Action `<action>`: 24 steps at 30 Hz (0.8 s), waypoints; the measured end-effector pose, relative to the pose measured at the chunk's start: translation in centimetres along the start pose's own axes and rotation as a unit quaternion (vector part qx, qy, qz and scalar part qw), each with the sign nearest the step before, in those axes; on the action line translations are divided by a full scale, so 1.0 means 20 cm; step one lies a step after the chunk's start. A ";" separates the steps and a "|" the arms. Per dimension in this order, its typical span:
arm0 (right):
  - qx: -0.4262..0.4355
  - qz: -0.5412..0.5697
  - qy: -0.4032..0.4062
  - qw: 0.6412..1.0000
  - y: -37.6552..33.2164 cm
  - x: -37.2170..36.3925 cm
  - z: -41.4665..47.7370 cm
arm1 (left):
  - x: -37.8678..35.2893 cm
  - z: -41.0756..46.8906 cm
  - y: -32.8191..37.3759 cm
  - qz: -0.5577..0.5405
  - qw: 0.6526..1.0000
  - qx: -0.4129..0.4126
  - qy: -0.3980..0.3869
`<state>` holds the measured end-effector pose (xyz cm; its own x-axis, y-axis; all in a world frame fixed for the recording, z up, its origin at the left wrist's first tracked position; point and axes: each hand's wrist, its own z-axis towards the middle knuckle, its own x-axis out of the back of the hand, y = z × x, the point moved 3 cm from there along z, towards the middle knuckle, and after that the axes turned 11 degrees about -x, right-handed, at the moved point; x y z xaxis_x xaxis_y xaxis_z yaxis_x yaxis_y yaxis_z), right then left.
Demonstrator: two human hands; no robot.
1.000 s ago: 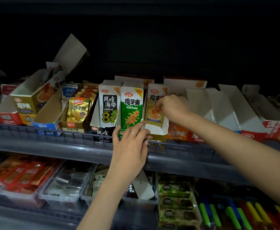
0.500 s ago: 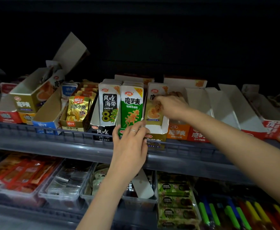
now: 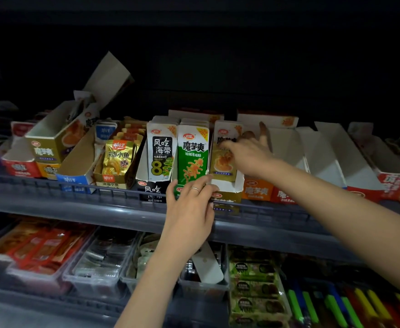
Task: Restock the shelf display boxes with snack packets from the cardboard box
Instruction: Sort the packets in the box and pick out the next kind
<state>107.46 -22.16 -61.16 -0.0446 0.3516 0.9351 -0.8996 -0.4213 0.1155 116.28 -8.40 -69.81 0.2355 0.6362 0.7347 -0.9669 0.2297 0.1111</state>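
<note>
Nearest me, the lower shelf holds what I count as four clear trays (image 3: 94, 278) of wrapped goods, with green-labelled packs and bright sticks to their right.

Above them the left hand (image 3: 189, 209) lies against the upper shelf's rail (image 3: 75, 192). Its fingers are straight and rest on the front lip of the gold display box (image 3: 227, 188), gripping nothing, as if to steady it.

Just behind, the right hand (image 3: 248, 157) reaches into that same box. Its fingers are fanned wide, with the foremost tips pressing the face of the gold packet (image 3: 222, 162), which stands upright at the front. It holds no fresh packet.

I'd say the step in hand is squaring up this box's row. The next move calls for drawing the right hand out without tipping the packet forward, then going to the cardboard box, which I cannot see from here.

Four boxes show a front-facing packet: the fish packet (image 3: 118, 157), the seaweed packet (image 3: 162, 155), the green packet (image 3: 192, 157) and the gold one. How many stand behind each I cannot tell.

Farther right sit at least three empty boxes (image 3: 322, 157) showing white insides, and those look to need filling.
</note>
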 end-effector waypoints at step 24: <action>0.234 0.281 -0.106 0.925 0.07 -0.66 -1.34 | 0.02 -0.74 0.25 -0.053 0.934 -0.103 -0.338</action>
<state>95.17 -5.01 -82.23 -0.3167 -0.1826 0.9308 -0.4721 -0.8208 -0.3217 112.92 3.88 -78.94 0.1456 0.0086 0.9893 -0.8860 0.4460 0.1265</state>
